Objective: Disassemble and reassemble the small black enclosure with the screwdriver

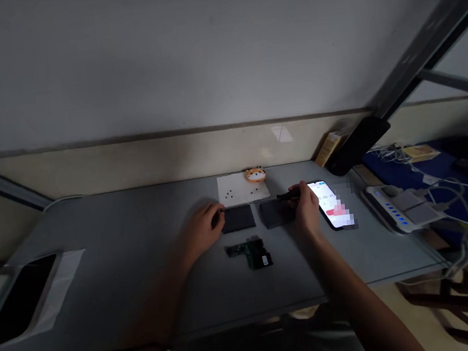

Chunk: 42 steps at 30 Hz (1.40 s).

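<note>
At the middle of the frame the left hand (201, 228) rests curled on the grey table (112, 257), its fingertips pinched on the left edge of a dark flat panel (238, 218); the right hand (305, 208) sits just right of a second dark panel (275, 213), fingers closed round a thin black tool (287, 195) that points left, likely a small screwdriver, though the dim light leaves that unsure; below the two panels, towards the lower middle, lies a green circuit board (249, 251), apart from both hands.

The panels look thin, rigid and light, probably smooth plastic or metal, so I judge they would slide easily on the tabletop and are best held by the edges, as the left hand does; the board looks light and stiff but fragile, and its bare edges seem the safe place to grip, not the components.

Just above the panels a white sheet (242, 188) carries several tiny dark specks, perhaps screws, easily scattered; an orange figure (255, 175) sits at its upper right corner; a lit phone (329, 204) lies just right of the right hand; a power strip (394, 209) with cables is at the right of the frame.
</note>
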### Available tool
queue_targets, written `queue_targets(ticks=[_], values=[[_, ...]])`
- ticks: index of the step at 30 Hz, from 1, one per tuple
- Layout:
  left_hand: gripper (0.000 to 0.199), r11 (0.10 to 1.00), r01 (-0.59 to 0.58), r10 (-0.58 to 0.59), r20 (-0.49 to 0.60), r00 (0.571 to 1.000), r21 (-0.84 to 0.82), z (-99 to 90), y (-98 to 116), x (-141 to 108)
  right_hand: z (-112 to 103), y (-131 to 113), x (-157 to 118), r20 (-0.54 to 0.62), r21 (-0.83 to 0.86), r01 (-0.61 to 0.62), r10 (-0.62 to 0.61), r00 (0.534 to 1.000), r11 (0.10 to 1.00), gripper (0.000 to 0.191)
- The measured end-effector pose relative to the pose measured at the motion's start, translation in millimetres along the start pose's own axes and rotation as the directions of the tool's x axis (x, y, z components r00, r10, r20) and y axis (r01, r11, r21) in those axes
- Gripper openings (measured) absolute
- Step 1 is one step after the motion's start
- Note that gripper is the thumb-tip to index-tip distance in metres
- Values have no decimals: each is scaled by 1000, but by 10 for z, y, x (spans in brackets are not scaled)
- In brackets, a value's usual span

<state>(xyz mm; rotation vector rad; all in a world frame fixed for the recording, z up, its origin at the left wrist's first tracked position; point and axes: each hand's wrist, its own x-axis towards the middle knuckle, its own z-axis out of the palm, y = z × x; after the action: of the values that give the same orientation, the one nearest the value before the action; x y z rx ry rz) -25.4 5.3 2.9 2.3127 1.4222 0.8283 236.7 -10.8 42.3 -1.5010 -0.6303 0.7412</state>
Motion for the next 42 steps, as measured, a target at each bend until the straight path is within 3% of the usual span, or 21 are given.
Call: queue_targets(ticks=[12,19,28,34,42], values=[[43,981,28,-19,-47,999,193,82,-163,-3,-1,-42,-7,20,24,-59,58,998,998,50],[45,978,68,-58,-54,997,197,94,-177,-2,-4,-57,-15,55,4,-57,56,997,998,51],[38,983,38,-28,-57,998,179,78,-153,-1,3,-33,3,49,-8,-21,21,999,1000,56],[29,997,-51,50,30,998,54,51,9,-22,14,1,10,56,1,21,-21,998,1000,59],[20,996,-61,62,-24,998,64,49,83,-15,35,34,21,30,62,2,-4,1000,998,62]])
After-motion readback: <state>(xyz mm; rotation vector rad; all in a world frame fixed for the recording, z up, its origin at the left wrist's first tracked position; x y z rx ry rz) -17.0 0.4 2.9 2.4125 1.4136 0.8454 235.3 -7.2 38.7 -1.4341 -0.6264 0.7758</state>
